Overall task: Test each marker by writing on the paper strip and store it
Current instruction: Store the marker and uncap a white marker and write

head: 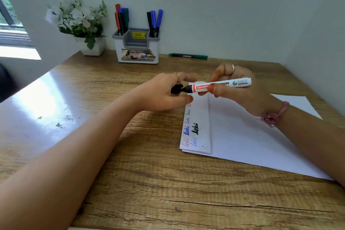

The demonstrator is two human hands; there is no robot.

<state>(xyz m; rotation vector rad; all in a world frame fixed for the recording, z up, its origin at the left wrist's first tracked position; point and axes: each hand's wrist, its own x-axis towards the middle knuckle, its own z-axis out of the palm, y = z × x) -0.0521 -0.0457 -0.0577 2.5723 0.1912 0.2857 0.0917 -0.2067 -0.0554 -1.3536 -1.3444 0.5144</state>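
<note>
My right hand point(240, 87) grips a white whiteboard marker point(224, 85) by its barrel, held level above the far end of the paper strip point(197, 127). My left hand point(164, 93) pinches the marker's black cap point(176, 88) at the marker's black tip end; cap and tip touch or nearly touch. The strip lies on a white sheet point(252, 136) and carries handwritten words in red, blue and black. A grey-and-white desk organizer point(137, 46) at the back holds several markers in its left and right pockets. A green marker point(187, 56) lies on the desk to its right.
A white pot of artificial flowers point(80, 22) stands left of the organizer. The wooden desk point(140, 173) is walled at the back and right. A window is at the far left.
</note>
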